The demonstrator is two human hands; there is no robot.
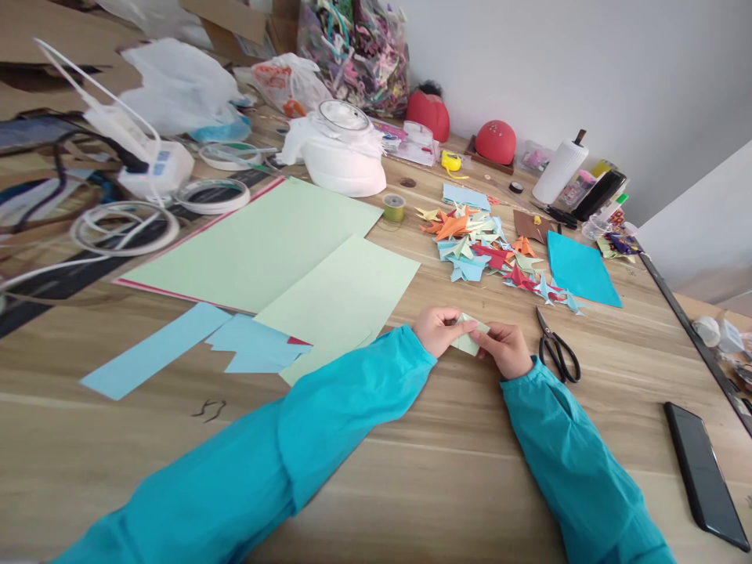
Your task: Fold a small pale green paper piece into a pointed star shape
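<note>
My left hand (438, 329) and my right hand (510, 349) meet over the wooden table (411, 470), both pinching a small pale green folded paper (470, 338) between their fingers. Both arms wear teal sleeves. Black scissors (558, 352) lie just right of my right hand. Two large pale green sheets (346, 301) lie to the left of my hands. A pile of folded coloured paper shapes (482, 251) sits beyond my hands.
Light blue paper strips (156, 351) lie at the left. A teal sheet (579, 270) lies at the right, a black phone (705, 474) near the right edge. Tape rolls (126, 227), a white container (344, 157), plastic bags and red cushions crowd the back.
</note>
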